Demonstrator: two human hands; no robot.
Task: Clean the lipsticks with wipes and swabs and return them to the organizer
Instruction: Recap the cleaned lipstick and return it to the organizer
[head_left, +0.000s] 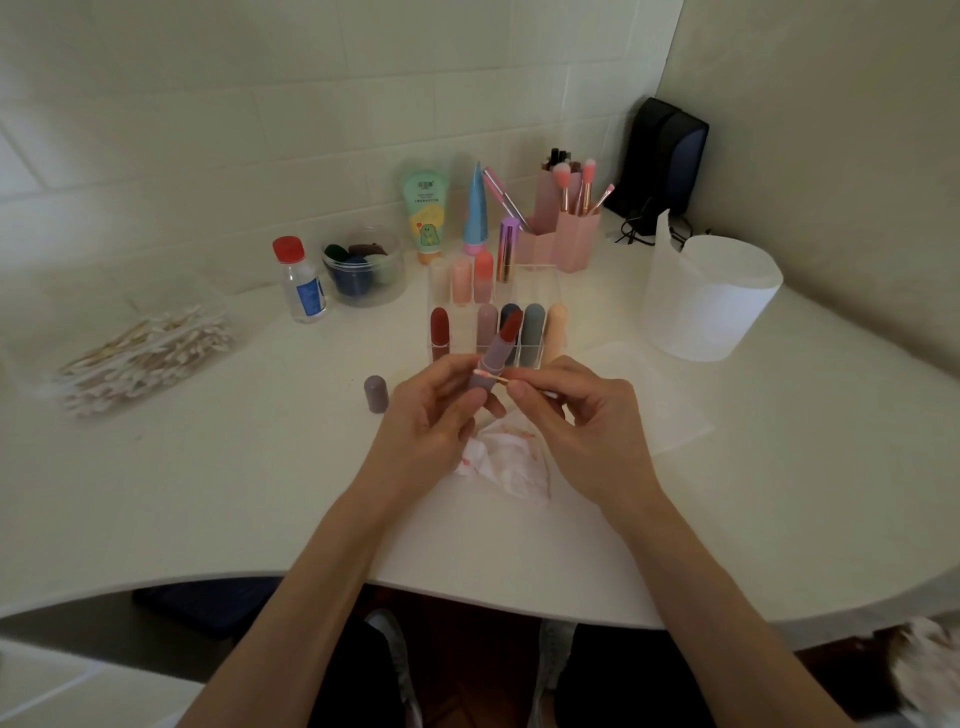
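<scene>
The open lipstick (491, 358) is held up over the table (208, 493), just in front of the organizer. It tilts away from the person, with its dark red bullet exposed above a greyish-mauve tube. The left hand (431, 415) grasps the tube's lower end between thumb and curled fingers. The right hand (582, 421) pinches a cotton swab (492, 377) between thumb and forefinger, and its pink-stained tip lies across the tube's collar.

Directly beneath the grip lies a crumpled wipe (506, 460) with reddish smears, partly covered by both hands. The matching cap (376, 393) stands on the table to the left of the left hand. A flat tissue sheet (675, 415) lies under and beyond the right hand.

Just behind the grip stands the clear acrylic organizer (540, 275). Its front row holds a dark red lipstick (439, 327), mauve and grey ones and a peach one. The raised bullet blocks part of that row. The back row holds pale, peach and coral tubes and a metallic purple lipstick (508, 249).

Far left of the grip is a heap of swabs (145, 358). Behind it, further back and left of the organizer, are a red-capped bottle (301, 280), a clear tub of sponges (366, 267), a green tube (426, 218) and a blue tube (474, 208). Pink brush holders (566, 234) stand behind the organizer. A tissue roll (711, 296) sits to the right of the grip, and a black speaker (665, 156) stands in the corner beyond it.
</scene>
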